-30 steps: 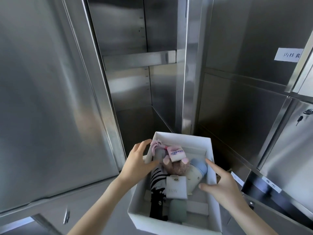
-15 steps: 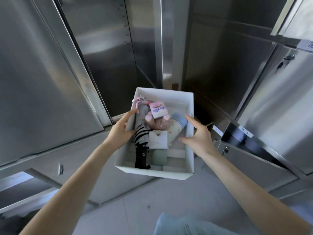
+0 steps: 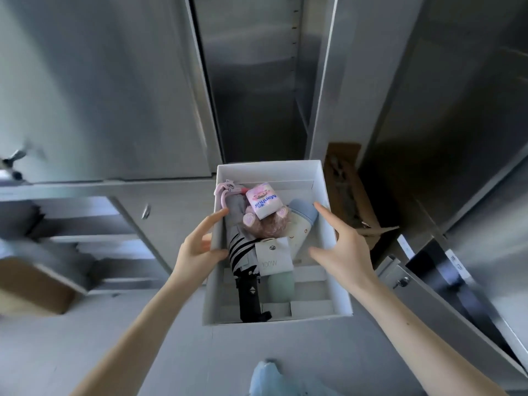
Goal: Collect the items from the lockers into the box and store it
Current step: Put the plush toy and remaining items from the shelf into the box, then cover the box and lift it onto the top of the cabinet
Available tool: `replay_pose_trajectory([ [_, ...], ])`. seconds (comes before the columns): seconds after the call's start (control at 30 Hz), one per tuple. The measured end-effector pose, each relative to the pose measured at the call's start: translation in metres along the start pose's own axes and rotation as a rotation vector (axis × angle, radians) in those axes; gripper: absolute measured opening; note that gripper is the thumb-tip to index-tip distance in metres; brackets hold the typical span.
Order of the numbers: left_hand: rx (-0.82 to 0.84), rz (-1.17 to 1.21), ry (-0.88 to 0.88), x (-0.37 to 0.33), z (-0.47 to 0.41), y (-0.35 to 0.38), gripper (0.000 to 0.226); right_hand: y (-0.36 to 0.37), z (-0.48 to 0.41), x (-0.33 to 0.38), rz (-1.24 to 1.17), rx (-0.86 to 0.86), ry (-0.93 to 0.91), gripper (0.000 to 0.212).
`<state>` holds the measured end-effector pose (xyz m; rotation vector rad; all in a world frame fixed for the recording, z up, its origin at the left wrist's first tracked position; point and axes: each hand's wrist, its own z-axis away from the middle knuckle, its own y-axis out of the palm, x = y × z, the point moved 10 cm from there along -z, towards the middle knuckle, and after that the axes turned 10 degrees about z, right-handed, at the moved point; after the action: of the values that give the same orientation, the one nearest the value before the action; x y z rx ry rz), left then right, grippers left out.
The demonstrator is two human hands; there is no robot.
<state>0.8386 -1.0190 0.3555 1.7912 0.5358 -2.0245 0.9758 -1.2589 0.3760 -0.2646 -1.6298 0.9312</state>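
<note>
Box has dropped and come in toward the body over the last second. It was up at the mouth of the tall open locker; now it hangs in front of that locker's foot, above the floor, with the camera pitched further down. Grip is unchanged. Left hand clamps the left wall, thumb hooked over the rim to the inside, index finger laid along the outside near the top edge. Right hand holds the right wall, thumb inside, index finger straight along the rim; its other fingers are hidden behind the wall, so I can't say how they curl. Load hasn't shifted: striped umbrella lies along the left wall just beside the left thumb, with the plush toy and tissue pack stacked mid-box. The bottle leans toward the right wall, its blue cap right by the right index fingertip. White pouch and green item sit nearer the body. No finger touches any item, only the walls. My read: collecting is done, this is the store step. Target spot isn't clear; the low shelved compartment on the left stands open and is one candidate. Box is open-topped, so keep it level.
</note>
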Motion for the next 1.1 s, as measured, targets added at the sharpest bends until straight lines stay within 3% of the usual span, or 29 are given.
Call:
replay_pose_trajectory([
  [0.17, -0.209, 0.034, -0.031, 0.018, 0.087, -0.024, 0.08, 0.028, 0.027, 0.012, -0.037, 0.201, -0.145, 0.085],
  [0.53, -0.682, 0.169, -0.038, 0.038, 0.298, -0.112, 0.079, 0.133, 0.125, 0.107, -0.113, 0.635, -0.46, 0.089],
  [0.77, -0.985, 0.183, -0.021, 0.048, 0.424, -0.172, 0.075, 0.195, 0.209, 0.192, -0.063, 0.777, -0.64, 0.086],
  [1.1, -1.242, 0.121, 0.009, 0.042, 0.598, -0.301, 0.071, 0.313, 0.375, 0.325, -0.155, 1.023, -0.848, 0.087],
])
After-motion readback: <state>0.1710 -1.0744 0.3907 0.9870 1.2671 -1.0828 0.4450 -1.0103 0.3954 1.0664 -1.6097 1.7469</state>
